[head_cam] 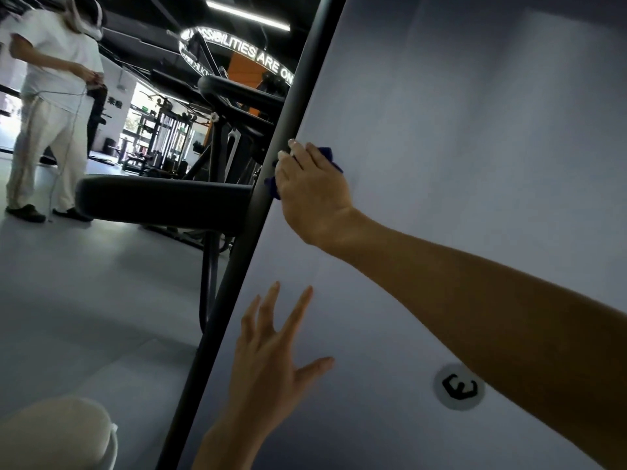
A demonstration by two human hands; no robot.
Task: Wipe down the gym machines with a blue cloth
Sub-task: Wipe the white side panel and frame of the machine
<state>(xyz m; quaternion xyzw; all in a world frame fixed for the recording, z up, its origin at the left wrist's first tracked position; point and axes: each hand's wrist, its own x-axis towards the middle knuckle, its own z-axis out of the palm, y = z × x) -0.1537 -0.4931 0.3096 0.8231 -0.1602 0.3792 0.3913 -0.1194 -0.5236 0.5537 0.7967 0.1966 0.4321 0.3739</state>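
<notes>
Around you lay a grey gym floor [84,283], a black ceiling with a strip light [247,15], a lit ring sign [258,57], and bright windows [152,106] behind weight racks [166,137].

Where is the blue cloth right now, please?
In the head view, the blue cloth sits under the right hand, pressed against the left edge of the pale grey panel beside the dark frame bar, above the open left hand.

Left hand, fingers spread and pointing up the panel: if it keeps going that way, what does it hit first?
Probably the right hand, which presses the blue cloth at the panel's dark edge frame. The left hand has only bare panel before that; depth is uncertain.
</notes>
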